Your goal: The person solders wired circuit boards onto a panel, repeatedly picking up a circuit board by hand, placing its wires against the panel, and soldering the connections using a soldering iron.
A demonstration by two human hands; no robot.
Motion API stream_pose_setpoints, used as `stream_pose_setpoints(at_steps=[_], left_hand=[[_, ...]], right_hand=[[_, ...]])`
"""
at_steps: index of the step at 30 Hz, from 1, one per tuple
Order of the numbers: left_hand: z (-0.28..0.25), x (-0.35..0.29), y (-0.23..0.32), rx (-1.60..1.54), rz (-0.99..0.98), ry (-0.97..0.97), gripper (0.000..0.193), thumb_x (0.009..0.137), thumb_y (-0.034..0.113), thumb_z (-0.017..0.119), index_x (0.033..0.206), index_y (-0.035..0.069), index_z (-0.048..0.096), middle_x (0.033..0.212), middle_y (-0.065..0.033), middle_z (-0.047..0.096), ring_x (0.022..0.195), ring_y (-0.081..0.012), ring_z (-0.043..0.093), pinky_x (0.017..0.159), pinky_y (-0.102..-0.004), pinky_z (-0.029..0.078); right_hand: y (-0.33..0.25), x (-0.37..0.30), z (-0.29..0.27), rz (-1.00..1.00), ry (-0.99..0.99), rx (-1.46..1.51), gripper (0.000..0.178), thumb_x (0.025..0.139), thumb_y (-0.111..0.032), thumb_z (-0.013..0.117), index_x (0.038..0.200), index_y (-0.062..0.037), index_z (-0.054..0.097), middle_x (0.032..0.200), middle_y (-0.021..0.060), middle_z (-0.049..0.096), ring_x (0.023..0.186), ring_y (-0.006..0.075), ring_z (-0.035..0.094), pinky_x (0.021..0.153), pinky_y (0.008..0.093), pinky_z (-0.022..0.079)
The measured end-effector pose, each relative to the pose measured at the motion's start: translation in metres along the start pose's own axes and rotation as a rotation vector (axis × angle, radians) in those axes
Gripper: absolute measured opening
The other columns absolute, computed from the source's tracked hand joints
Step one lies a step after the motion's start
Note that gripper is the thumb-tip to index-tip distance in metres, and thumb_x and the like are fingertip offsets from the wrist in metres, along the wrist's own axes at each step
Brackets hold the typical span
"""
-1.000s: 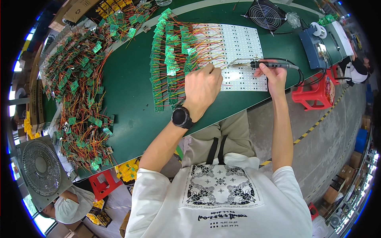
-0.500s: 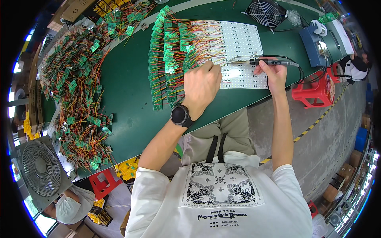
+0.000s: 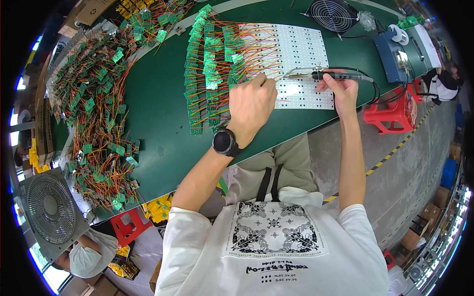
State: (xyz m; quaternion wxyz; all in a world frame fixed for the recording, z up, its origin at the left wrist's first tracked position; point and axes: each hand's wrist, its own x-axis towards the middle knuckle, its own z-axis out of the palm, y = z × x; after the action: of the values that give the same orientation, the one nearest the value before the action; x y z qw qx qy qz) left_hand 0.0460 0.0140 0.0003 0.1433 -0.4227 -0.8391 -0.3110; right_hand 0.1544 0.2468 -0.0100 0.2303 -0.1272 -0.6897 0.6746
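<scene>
My right hand (image 3: pixel 340 90) is closed round a soldering iron (image 3: pixel 335 76) with a thin feed tube along it; its tip points left over a white panel board (image 3: pixel 306 49) covered in dark dots. My left hand (image 3: pixel 253 101), a black watch on its wrist, is closed at the panel's left part. Its fingertips are bent together beside the red and yellow wires; what they pinch is too small to make out. Rows of small green circuit boards (image 3: pixel 193 84) lie left of the panel, their wires running onto it.
A large heap of wired green circuit boards (image 3: pixel 98 123) covers the table's left side. At the back right stand a black fan (image 3: pixel 331 17) and a blue soldering station (image 3: pixel 391 56) with a wire spool. A red stool (image 3: pixel 392 114) is on the floor at right; a grey fan (image 3: pixel 51 202) stands lower left.
Both hands have hardly moved. The panel and the rows of boards sit very slightly higher in the picture, and the iron has shifted a touch to the right.
</scene>
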Motion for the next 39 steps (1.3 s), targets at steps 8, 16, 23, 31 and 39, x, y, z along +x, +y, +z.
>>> stream_pose_setpoints(at_steps=[8, 16, 23, 31, 39], left_hand=[[-0.001, -0.001, 0.0, 0.003, -0.011, -0.008, 0.005, 0.081, 0.012, 0.067, 0.078, 0.008, 0.069, 0.073, -0.0059, 0.062, 0.056, -0.0278, 0.061, 0.048, -0.0377, 0.046], [0.001, -0.001, -0.002, 0.002, -0.011, -0.001, 0.005, 0.081, 0.012, 0.067, 0.078, 0.008, 0.069, 0.073, -0.0055, 0.062, 0.056, -0.0277, 0.061, 0.048, -0.0377, 0.046], [-0.017, 0.01, 0.009, -0.127, 0.008, -0.053, 0.011, 0.087, 0.017, 0.065, 0.086, 0.007, 0.07, 0.082, -0.0068, 0.062, 0.061, -0.028, 0.063, 0.052, -0.0383, 0.048], [-0.035, 0.015, -0.005, -0.36, 0.311, -0.343, 0.018, 0.09, 0.022, 0.064, 0.088, 0.005, 0.069, 0.087, -0.0091, 0.064, 0.072, -0.0304, 0.063, 0.062, -0.04, 0.048], [-0.037, 0.017, -0.009, -0.337, 0.3, -0.317, 0.015, 0.089, 0.019, 0.065, 0.086, 0.005, 0.068, 0.08, -0.0091, 0.06, 0.073, -0.0294, 0.061, 0.061, -0.0401, 0.047]], right_hand=[[0.002, 0.0, -0.001, -0.001, 0.005, 0.024, 0.022, 0.089, -0.006, 0.067, 0.105, 0.0081, 0.062, 0.079, 0.0138, 0.068, 0.066, 0.0189, 0.067, 0.062, 0.0288, 0.053], [0.005, 0.002, -0.003, -0.011, 0.059, 0.034, 0.021, 0.089, -0.005, 0.066, 0.106, 0.0075, 0.063, 0.078, 0.0129, 0.068, 0.065, 0.0178, 0.066, 0.061, 0.0268, 0.052], [0.004, 0.003, -0.004, -0.012, 0.102, 0.026, 0.02, 0.089, -0.005, 0.066, 0.105, 0.0071, 0.063, 0.076, 0.0123, 0.067, 0.063, 0.0168, 0.065, 0.06, 0.0261, 0.05], [-0.002, 0.008, -0.006, 0.075, 0.124, 0.142, 0.021, 0.089, -0.008, 0.068, 0.104, 0.0059, 0.063, 0.078, 0.0119, 0.067, 0.063, 0.0173, 0.065, 0.06, 0.0268, 0.05], [0.006, 0.005, -0.011, 0.071, 0.064, 0.099, 0.021, 0.088, -0.007, 0.068, 0.104, 0.0052, 0.062, 0.08, 0.0112, 0.067, 0.066, 0.0171, 0.064, 0.062, 0.0283, 0.051]])
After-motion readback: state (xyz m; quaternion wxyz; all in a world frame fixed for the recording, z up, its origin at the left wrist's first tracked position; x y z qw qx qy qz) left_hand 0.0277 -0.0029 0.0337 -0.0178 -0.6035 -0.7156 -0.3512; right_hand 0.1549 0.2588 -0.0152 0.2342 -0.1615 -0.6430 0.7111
